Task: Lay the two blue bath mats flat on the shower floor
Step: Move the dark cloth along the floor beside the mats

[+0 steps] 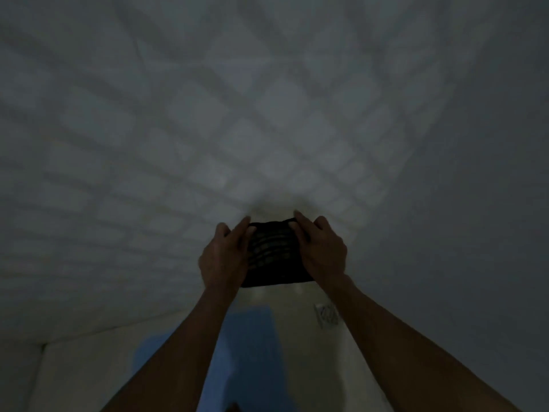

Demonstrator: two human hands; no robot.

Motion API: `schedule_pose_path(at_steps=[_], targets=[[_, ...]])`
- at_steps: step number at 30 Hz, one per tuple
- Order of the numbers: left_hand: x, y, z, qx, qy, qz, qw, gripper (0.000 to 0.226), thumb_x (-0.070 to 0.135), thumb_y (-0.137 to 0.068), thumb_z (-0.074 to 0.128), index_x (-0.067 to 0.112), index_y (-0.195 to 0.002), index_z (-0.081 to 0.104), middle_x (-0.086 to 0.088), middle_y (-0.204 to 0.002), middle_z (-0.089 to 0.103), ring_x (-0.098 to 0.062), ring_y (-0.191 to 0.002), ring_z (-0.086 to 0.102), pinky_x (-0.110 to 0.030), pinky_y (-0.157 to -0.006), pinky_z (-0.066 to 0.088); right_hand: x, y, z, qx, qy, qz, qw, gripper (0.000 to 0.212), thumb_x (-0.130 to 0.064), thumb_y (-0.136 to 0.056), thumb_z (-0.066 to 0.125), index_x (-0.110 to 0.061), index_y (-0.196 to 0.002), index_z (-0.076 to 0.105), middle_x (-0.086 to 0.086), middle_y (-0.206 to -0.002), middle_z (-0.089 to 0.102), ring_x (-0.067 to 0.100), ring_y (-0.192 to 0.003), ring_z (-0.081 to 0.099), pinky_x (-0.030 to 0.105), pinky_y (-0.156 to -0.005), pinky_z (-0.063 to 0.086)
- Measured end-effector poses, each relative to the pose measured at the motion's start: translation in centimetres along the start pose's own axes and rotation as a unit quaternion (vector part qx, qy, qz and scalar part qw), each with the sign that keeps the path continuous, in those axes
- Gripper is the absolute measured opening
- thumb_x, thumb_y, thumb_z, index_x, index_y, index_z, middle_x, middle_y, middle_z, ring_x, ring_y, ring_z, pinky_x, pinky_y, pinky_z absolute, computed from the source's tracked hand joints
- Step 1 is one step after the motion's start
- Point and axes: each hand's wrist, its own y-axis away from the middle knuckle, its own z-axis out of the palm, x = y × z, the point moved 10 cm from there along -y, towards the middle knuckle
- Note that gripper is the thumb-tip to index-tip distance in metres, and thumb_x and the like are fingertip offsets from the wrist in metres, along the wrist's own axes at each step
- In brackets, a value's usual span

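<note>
In dim light, my left hand (225, 257) and my right hand (322, 251) hold a dark slotted mat (274, 254) between them, each gripping one side edge at arm's length in front of the tiled wall. The mat looks nearly black here and hangs above the floor. Below my forearms a blue bath mat (249, 346) lies flat on the pale shower floor (300, 337), partly hidden by my left arm.
A square floor drain (326, 315) sits to the right of the blue mat. Tiled walls (208, 129) close in ahead and on both sides, meeting the floor along a low edge at the left.
</note>
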Motion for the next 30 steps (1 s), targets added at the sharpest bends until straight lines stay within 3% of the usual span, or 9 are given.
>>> schedule_pose_path(at_steps=[5, 16, 22, 30], targets=[[8.9, -1.3, -7.1, 0.07, -0.011, 0.028, 0.997, 0.035, 0.051, -0.1, 0.049, 0.04, -0.129, 0.065, -0.005, -0.099, 0.055, -0.035, -0.079, 0.065, -0.036, -0.063, 0.048, -1.4, -5.2, -10.1, 0.061, -0.02, -0.031, 0.997, 0.043, -0.057, -0.092, 0.047, -0.035, -0.118, 0.071, -0.001, -0.082, 0.056, 0.026, -0.057, 0.06, 0.029, -0.047, 0.045], [27.1, -2.0, -20.3, 0.236, -0.004, 0.104, 0.966, 0.03, 0.049, -0.099, 0.053, 0.04, -0.123, 0.069, 0.0, -0.09, 0.053, -0.03, -0.069, 0.062, -0.033, -0.059, 0.049, -4.0, -14.1, -30.5, 0.189, -0.071, -0.147, 0.968, 0.032, -0.05, -0.092, 0.056, -0.035, -0.116, 0.072, -0.003, -0.08, 0.055, 0.023, -0.059, 0.06, 0.03, -0.049, 0.048], [31.9, -4.4, -26.8, 0.305, -0.019, 0.14, 0.942, 0.03, 0.048, -0.099, 0.053, 0.039, -0.123, 0.07, 0.001, -0.086, 0.051, -0.028, -0.062, 0.059, -0.033, -0.054, 0.051, -7.5, -19.1, -36.3, 0.24, -0.101, -0.184, 0.948, 0.028, -0.047, -0.094, 0.058, -0.036, -0.117, 0.071, -0.004, -0.081, 0.052, 0.021, -0.059, 0.057, 0.029, -0.049, 0.047], [37.8, -12.0, -35.8, 0.389, -0.009, 0.182, 0.903, 0.031, 0.049, -0.1, 0.051, 0.04, -0.125, 0.068, -0.001, -0.09, 0.054, -0.03, -0.066, 0.06, -0.031, -0.057, 0.047, -13.2, -27.6, -43.4, 0.335, -0.105, -0.206, 0.913, 0.028, -0.045, -0.095, 0.059, -0.035, -0.118, 0.072, -0.002, -0.082, 0.054, 0.022, -0.058, 0.056, 0.026, -0.048, 0.043]])
